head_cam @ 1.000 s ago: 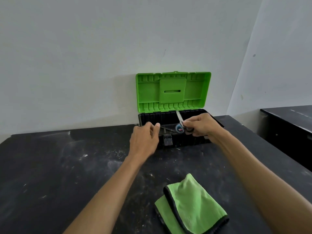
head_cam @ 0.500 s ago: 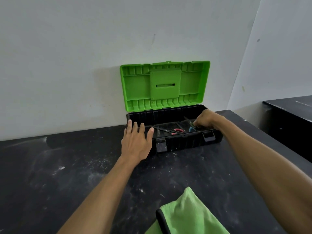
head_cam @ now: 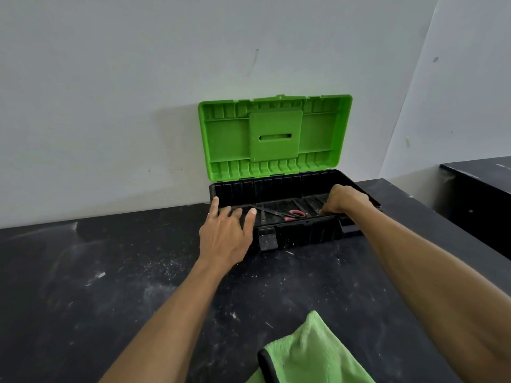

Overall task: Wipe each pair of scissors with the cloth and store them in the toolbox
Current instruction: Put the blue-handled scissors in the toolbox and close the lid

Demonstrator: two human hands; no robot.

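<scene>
"Scissors, red-handled, lie inside the open toolbox. Your right hand curls down beside them. Whether it grasps anything, I cannot tell."

"And the left?"

"Your left hand, fingers relaxed, rests on the rim. Lay blades flat, clear of the latch. Green cloth sits on a dusty black tabletop, white wall behind."

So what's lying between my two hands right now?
Head view: red scissors, lying in the open toolbox, between the left hand at its left end and the right hand inside it.
</scene>
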